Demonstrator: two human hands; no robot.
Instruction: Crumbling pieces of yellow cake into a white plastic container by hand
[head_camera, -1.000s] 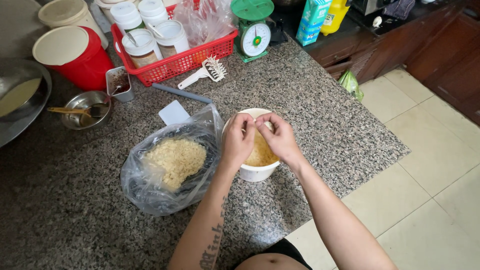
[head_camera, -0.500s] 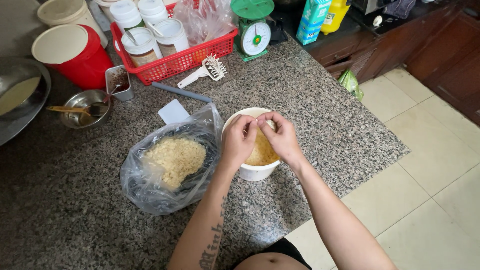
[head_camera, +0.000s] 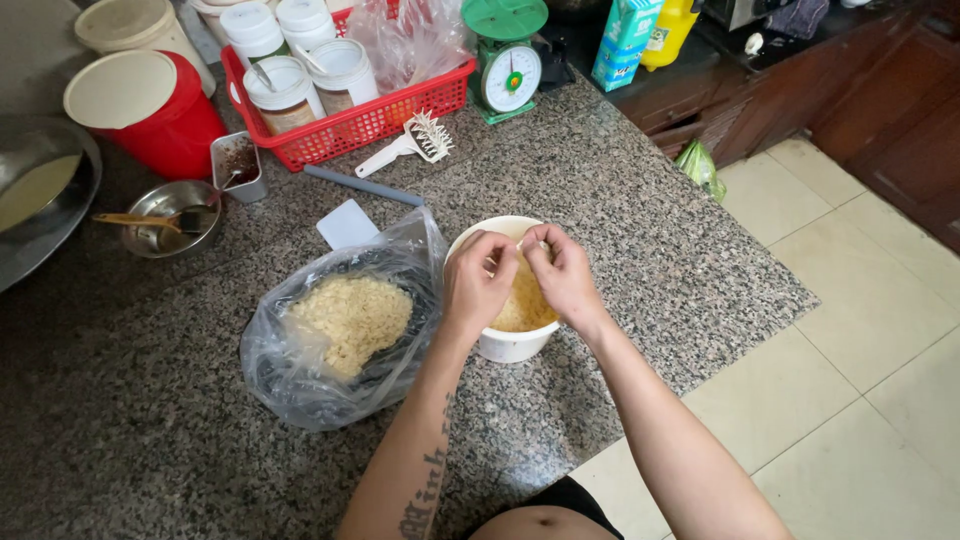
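On a speckled granite counter, both hands work over a white bowl of pale flakes; left hand and right hand pinch a small bit together. At nine o'clock, a plastic bag; at eleven, a red basket.

A home kitchen: granite counter, green kitchen scale, red basket of jars.

Arms: bare to the elbows, no sleeves showing.
Left forearm: dark lettered tattoo along the inner side.
Hands: no gloves.
Clothing: black garment edge at waist.
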